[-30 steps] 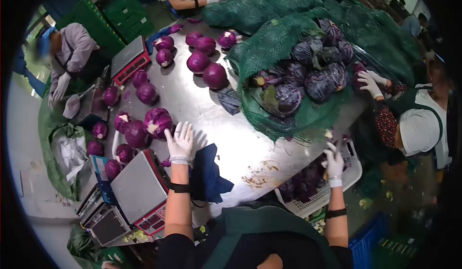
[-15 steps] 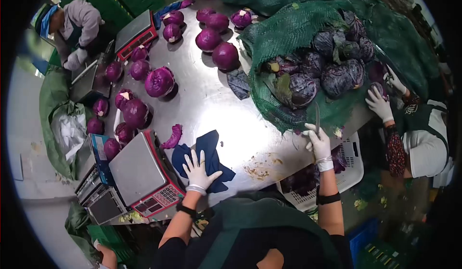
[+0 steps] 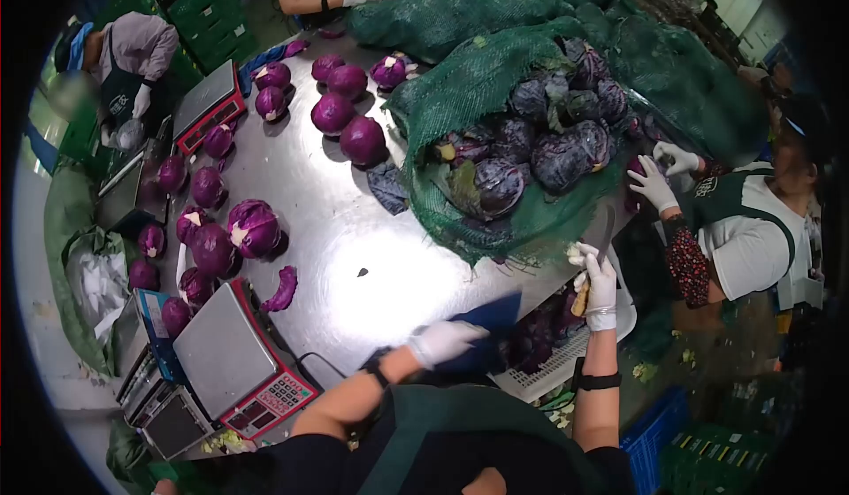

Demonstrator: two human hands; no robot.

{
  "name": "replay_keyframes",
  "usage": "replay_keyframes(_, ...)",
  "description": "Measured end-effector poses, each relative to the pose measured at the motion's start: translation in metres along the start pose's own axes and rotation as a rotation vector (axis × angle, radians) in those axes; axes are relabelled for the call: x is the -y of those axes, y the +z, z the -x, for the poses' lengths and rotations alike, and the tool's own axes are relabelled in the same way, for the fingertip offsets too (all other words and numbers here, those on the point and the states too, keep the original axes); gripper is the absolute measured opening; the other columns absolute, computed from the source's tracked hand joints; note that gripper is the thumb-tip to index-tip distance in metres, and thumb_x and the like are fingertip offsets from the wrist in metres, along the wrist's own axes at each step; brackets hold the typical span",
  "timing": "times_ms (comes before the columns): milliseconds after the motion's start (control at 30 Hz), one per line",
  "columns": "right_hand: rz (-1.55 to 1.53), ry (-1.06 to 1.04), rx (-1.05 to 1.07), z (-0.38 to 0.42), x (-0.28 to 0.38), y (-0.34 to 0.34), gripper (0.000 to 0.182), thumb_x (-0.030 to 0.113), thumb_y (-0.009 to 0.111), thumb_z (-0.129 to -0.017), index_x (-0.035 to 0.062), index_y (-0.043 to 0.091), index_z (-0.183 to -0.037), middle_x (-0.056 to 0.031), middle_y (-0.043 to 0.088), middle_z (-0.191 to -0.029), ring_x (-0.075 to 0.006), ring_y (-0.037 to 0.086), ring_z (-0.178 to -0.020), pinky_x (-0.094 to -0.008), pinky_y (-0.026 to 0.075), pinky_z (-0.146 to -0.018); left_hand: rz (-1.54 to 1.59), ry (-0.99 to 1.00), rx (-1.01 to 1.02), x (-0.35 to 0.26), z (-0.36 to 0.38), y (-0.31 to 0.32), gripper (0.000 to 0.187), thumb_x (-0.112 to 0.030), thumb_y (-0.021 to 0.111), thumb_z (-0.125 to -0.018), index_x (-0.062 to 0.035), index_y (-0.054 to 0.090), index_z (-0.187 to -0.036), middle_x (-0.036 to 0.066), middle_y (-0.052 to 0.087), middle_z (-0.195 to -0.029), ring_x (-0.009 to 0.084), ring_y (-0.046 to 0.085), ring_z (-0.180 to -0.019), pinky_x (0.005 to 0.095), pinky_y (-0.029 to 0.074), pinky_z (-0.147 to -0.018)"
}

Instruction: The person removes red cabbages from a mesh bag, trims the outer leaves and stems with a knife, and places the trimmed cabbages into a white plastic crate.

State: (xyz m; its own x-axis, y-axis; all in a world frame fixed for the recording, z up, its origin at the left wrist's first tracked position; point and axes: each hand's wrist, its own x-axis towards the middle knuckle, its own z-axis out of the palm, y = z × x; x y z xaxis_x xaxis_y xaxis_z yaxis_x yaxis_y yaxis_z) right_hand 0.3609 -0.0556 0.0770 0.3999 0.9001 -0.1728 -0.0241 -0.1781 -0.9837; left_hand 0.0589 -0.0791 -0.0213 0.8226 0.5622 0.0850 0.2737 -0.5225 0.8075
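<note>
Risk comes first from the knife: the right hand is closed around its handle with the blade pointing up, close to the green net sack of red cabbages just above it, so a careless lift could cut the net, or the gloved hand of the co-worker who reaches into the pile beyond the blade. The left hand presses a dark blue cloth at the near edge of the steel table, fingers bent down on it; the cloth lies under and just past the fingers, partly over the edge, above the white basket of leaves. It could slip off the table there. A loose purple leaf lies well to the left of this hand, beside the scale.

The blade is thin and blurred, so its edge direction cannot be told. The left hand is also smeared by motion, so it is unclear how tightly it grips the cloth. The basket is half hidden by the table and the arms
</note>
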Motion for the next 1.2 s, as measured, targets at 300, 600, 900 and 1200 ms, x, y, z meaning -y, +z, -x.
replay_keyframes(300,0.055,0.043,0.19,-0.052,0.012,0.061,0.041,0.019,0.061,-0.085,0.005,0.052,-0.123,-0.0058,0.061,-0.105,-0.0026,0.05,-0.058,-0.0165,0.036,-0.042,-0.808,-1.068,-0.024,-0.059,0.152,-0.209,0.052,-0.051,0.064,-0.071,-0.0042,0.064,-0.093,0.017,0.063,-0.09,0.0329,0.061,-0.082,0.0429,0.049,-0.07)
replay_keyframes(600,0.764,-0.468,0.155,-0.139,-0.03,0.137,0.075,0.04,0.07,-0.07,0.0083,0.041,-0.132,-0.0194,0.04,-0.135,-0.0309,0.039,-0.125,-0.0345,0.034,-0.101,0.232,-0.156,-0.291,-0.024,-0.029,-0.142,0.043,-0.019,0.053,-0.089,0.0012,0.047,-0.126,0.021,0.049,-0.127,0.0314,0.045,-0.12,0.0345,0.034,-0.101)
replay_keyframes(900,0.186,-0.184,-0.084,-0.032,-0.045,0.077,0.061,0.016,0.075,-0.072,0.0029,0.045,-0.123,-0.0119,0.055,-0.111,-0.0178,0.056,-0.097,-0.0298,0.047,-0.085,0.54,-0.476,-0.499,0.079,-0.133,-0.082,0.074,-0.041,0.067,-0.077,0.0008,0.04,-0.131,0.024,0.049,-0.124,0.0316,0.048,-0.116,0.0349,0.036,-0.098)
replay_keyframes(1200,-0.436,0.104,0.245,-0.016,-0.065,0.062,0.061,0.014,0.067,-0.081,0.008,0.035,-0.132,-0.0002,0.052,-0.087,-0.0065,0.05,-0.055,-0.0211,0.044,-0.047,0.659,-0.14,-0.451,0.052,-0.118,-0.084,0.062,-0.016,0.068,-0.078,0.0016,0.039,-0.129,0.015,0.049,-0.123,0.0247,0.048,-0.112,0.034,0.036,-0.098)
